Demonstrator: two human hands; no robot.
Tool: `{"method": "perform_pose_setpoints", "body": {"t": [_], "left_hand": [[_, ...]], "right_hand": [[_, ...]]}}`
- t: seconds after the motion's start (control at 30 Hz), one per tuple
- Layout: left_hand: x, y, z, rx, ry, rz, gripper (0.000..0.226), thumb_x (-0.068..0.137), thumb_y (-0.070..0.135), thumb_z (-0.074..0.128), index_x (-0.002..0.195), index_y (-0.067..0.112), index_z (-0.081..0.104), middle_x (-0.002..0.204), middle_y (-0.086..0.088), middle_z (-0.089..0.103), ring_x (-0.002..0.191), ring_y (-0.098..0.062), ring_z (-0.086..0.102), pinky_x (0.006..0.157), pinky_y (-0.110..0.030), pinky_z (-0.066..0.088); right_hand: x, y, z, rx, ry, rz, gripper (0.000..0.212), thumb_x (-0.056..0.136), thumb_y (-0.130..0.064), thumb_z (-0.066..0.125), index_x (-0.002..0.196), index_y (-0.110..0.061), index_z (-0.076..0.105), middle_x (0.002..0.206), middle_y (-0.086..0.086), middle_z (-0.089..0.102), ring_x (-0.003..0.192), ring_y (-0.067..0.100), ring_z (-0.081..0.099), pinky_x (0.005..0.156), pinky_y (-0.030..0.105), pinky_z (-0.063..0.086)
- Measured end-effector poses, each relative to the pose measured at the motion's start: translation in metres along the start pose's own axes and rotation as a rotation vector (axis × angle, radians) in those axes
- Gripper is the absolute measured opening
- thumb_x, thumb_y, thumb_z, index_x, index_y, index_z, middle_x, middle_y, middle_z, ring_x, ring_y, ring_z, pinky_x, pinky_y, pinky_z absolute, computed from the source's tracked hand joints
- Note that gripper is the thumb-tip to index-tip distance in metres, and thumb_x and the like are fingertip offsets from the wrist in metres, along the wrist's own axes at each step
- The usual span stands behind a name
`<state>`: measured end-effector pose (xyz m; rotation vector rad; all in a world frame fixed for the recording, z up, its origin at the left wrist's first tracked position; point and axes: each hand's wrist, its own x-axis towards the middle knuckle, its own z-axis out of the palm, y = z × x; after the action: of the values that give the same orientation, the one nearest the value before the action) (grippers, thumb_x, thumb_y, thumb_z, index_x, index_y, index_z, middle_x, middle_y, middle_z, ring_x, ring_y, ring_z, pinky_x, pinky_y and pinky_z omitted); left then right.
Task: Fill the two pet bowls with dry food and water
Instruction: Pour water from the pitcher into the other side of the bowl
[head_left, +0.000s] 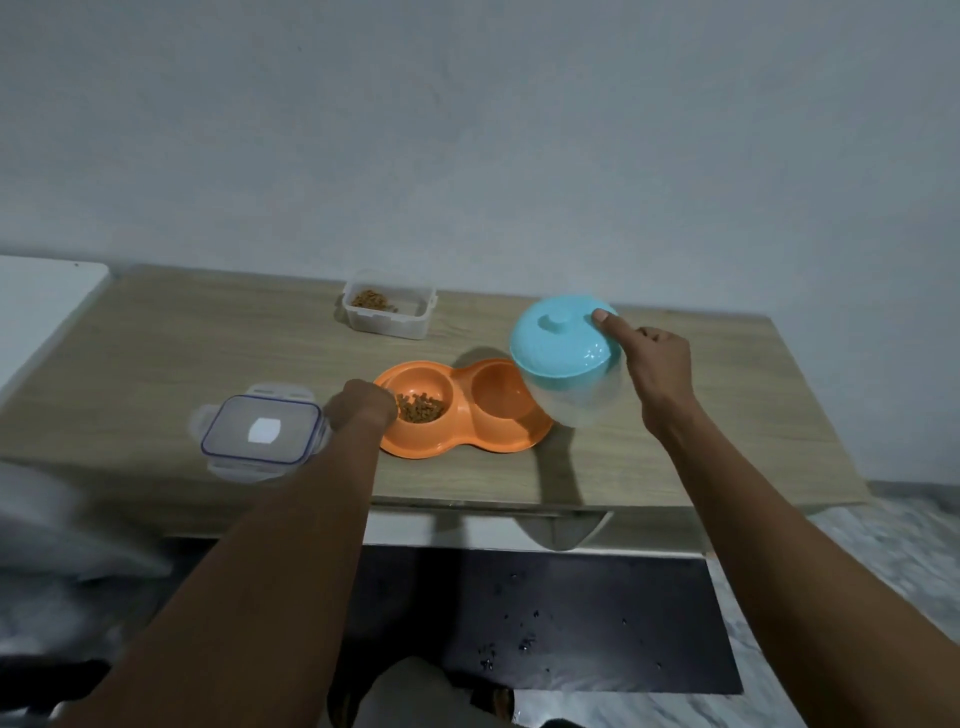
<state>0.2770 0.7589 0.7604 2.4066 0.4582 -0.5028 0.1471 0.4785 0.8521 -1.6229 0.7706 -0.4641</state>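
Right hand (657, 371) clamps the tilted clear plastic jug with turquoise lid (563, 358) over the orange double bowl's (457, 436) empty right well to pour, left hand (363, 408) closed on its rim at frame centre, steadying

I'm in a plain room at home: a bare grey-white wall (467, 130) fills the upper frame, a low wooden table (156, 353) crosses the middle, and marbled floor tiles (893, 545) show lower right.
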Motion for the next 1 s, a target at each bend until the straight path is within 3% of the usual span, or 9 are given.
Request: {"method": "perform_pose_setpoints", "body": {"t": [0.13,0.3,0.43,0.7,1.0], "left_hand": [[0.002,0.0,0.002,0.015,0.014,0.023,0.034,0.091,0.029,0.062,0.109,0.001,0.067,0.113,-0.022,0.068,0.104,-0.039,0.066,0.09,-0.046,0.057],[0.013,-0.003,-0.001,-0.086,-0.046,-0.016,0.042,0.089,0.036,0.068,0.109,-0.002,0.068,0.11,-0.024,0.069,0.101,-0.04,0.068,0.089,-0.048,0.059],[0.017,-0.003,0.0,-0.107,-0.055,-0.025,0.044,0.088,0.037,0.069,0.109,-0.002,0.067,0.11,-0.024,0.068,0.101,-0.04,0.068,0.089,-0.048,0.058],[0.018,-0.004,0.001,-0.118,-0.042,-0.031,0.044,0.087,0.037,0.071,0.108,-0.001,0.069,0.108,-0.023,0.07,0.099,-0.039,0.069,0.087,-0.049,0.059],[0.019,-0.005,0.002,-0.091,-0.027,-0.036,0.045,0.086,0.038,0.071,0.107,-0.001,0.069,0.108,-0.025,0.069,0.099,-0.041,0.068,0.088,-0.049,0.059]], "right_hand": [[-0.006,0.005,-0.005,-0.097,0.032,0.007,0.068,0.059,-0.058,0.088,0.054,-0.021,0.031,0.06,-0.001,0.029,0.061,0.018,0.03,0.06,0.036,0.024],[-0.009,0.007,-0.005,-0.25,0.055,0.001,0.062,0.062,-0.06,0.085,0.059,-0.013,0.046,0.07,0.004,0.05,0.066,0.02,0.046,0.06,0.035,0.035],[-0.008,0.009,-0.001,-0.324,0.068,-0.011,0.058,0.061,-0.064,0.084,0.06,-0.02,0.047,0.079,0.003,0.056,0.073,0.021,0.051,0.061,0.034,0.038],[-0.009,0.007,0.006,-0.421,0.078,-0.049,0.056,0.065,-0.063,0.085,0.064,-0.017,0.052,0.077,-0.001,0.056,0.076,0.021,0.053,0.065,0.033,0.04],[-0.011,0.003,0.004,-0.472,0.076,-0.031,0.066,0.065,-0.064,0.083,0.088,-0.004,0.069,0.089,0.003,0.061,0.086,0.025,0.06,0.07,0.036,0.045]]}}
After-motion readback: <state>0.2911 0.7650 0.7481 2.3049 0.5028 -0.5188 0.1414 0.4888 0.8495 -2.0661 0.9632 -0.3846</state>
